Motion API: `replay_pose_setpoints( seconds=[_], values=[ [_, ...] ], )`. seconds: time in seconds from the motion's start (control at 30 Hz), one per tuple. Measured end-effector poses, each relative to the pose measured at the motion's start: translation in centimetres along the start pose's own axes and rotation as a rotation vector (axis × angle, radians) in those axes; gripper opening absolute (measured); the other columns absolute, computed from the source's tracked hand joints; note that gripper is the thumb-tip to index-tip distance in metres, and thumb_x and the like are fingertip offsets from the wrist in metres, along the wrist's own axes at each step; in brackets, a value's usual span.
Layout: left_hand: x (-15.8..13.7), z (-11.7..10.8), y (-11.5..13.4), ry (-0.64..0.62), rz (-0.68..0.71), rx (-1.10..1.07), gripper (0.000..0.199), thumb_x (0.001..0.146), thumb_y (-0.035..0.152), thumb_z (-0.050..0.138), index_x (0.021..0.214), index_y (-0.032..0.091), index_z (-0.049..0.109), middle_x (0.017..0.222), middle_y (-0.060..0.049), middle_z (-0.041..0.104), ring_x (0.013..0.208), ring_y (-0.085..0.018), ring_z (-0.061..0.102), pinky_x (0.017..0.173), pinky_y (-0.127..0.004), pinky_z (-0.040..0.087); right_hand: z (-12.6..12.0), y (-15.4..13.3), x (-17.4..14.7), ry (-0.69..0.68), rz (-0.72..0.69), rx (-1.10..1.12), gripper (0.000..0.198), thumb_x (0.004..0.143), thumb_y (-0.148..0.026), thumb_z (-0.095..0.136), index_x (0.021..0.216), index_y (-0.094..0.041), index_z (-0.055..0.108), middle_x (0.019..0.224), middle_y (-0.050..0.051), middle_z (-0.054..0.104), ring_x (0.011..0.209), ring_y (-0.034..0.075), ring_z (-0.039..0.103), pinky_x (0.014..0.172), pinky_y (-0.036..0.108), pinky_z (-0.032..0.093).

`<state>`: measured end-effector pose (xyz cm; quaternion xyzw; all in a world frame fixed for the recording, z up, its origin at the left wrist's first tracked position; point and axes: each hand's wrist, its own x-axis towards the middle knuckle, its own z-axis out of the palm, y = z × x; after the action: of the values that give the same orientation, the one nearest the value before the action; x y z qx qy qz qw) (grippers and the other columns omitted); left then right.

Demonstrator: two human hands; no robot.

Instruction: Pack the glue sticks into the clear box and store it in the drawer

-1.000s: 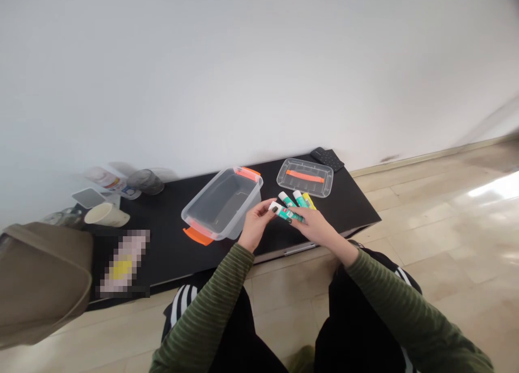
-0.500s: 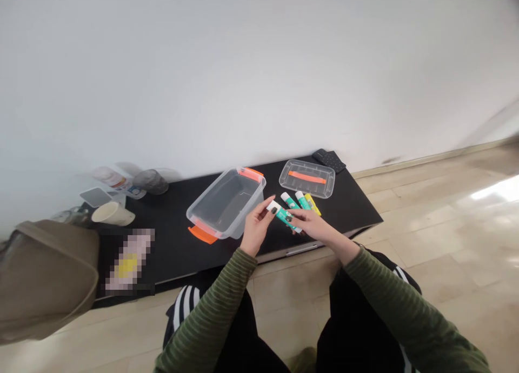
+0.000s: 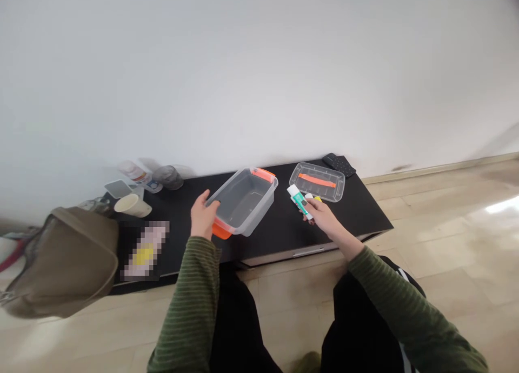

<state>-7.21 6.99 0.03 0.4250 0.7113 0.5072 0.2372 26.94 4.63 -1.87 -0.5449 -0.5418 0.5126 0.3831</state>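
My left hand [image 3: 203, 217] grips the near left corner of a clear plastic box [image 3: 259, 213] with orange latches, its thumb reaching over the rim. No contents show inside the box. A green glue stick with a white cap [image 3: 299, 200] is held between the thumb and fingers of my right hand [image 3: 323, 217], just right of the box. Behind that hand, another white cap and a bit of a yellow item [image 3: 318, 198] peek out, mostly covered. The clear lid [image 3: 336, 191] with an orange handle lies flat beyond my right hand.
Everything stands on a black cabinet [image 3: 365, 216] against a white wall. Dark cloth-like items [image 3: 340, 164] lie at its far right corner. To the left are a paper cup [image 3: 133, 205], a white bottle [image 3: 140, 175], a grey rounded object [image 3: 168, 177] and a brown bag [image 3: 77, 259].
My left hand has let go of the glue stick and moved left onto the box corner. My right hand now holds the glue stick alone. The view has shifted slightly.
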Motion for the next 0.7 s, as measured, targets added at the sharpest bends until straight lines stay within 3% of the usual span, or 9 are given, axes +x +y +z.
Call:
replay_pose_setpoints(
  seconds=[0.1,0.2,0.33,0.47,0.57,0.7],
  values=[
    [0.0,-0.3,-1.5,-0.102,0.003,0.029,0.056,0.071,0.007,0.06,0.126,0.013,0.062,0.127,-0.016,0.065,0.117,-0.028,0.063,0.108,-0.046,0.045,0.1,0.1,0.0,0.034,-0.036,-0.129,0.041,0.091,-0.049,0.049,0.115,-0.019,0.061,0.066,-0.002,0.06,0.053,0.012,0.055,0.048,0.023,0.043],
    [-1.9,-0.3,-1.6,-0.191,0.05,-0.019,0.053,0.071,0.005,0.055,0.124,0.012,0.062,0.122,-0.016,0.068,0.105,-0.025,0.07,0.102,-0.044,0.05,0.6,-0.3,-0.3,0.076,-0.117,-0.187,0.041,0.092,-0.046,0.047,0.121,-0.019,0.059,0.074,0.0,0.065,0.059,0.015,0.059,0.054,0.026,0.047],
    [-4.3,-0.1,-1.2,-0.275,0.077,-0.061,0.055,0.07,0.004,0.056,0.123,0.015,0.064,0.122,-0.014,0.069,0.107,-0.025,0.07,0.103,-0.045,0.05,1.9,-1.9,-1.6,0.153,-0.419,-0.385,0.036,0.089,-0.035,0.054,0.121,-0.019,0.061,0.106,0.009,0.069,0.091,0.021,0.065,0.078,0.034,0.051],
    [-5.5,0.3,-1.5,-0.352,0.062,-0.137,0.055,0.068,0.005,0.056,0.121,0.017,0.065,0.121,-0.013,0.07,0.109,-0.025,0.069,0.105,-0.046,0.047,4.3,-3.8,-3.0,0.103,-0.634,-0.637,0.035,0.092,-0.032,0.051,0.121,-0.017,0.063,0.108,0.012,0.068,0.103,0.024,0.061,0.089,0.036,0.048],
    [-5.8,0.7,-1.8,-0.376,0.053,-0.198,0.053,0.068,0.005,0.057,0.119,0.017,0.066,0.121,-0.013,0.07,0.109,-0.025,0.069,0.105,-0.046,0.047,6.8,-4.8,-3.2,0.053,-0.617,-0.841,0.031,0.093,-0.033,0.05,0.113,-0.017,0.067,0.1,0.011,0.07,0.103,0.025,0.059,0.087,0.035,0.047],
    [-6.0,1.2,-1.9,-0.345,0.067,-0.229,0.045,0.071,0.01,0.059,0.115,0.017,0.067,0.117,-0.012,0.071,0.108,-0.024,0.069,0.104,-0.044,0.047,10.2,-6.1,-2.2,-0.084,-0.458,-1.06,0.028,0.092,-0.033,0.049,0.098,-0.016,0.071,0.096,0.014,0.072,0.107,0.029,0.059,0.079,0.035,0.05]
  ],
)
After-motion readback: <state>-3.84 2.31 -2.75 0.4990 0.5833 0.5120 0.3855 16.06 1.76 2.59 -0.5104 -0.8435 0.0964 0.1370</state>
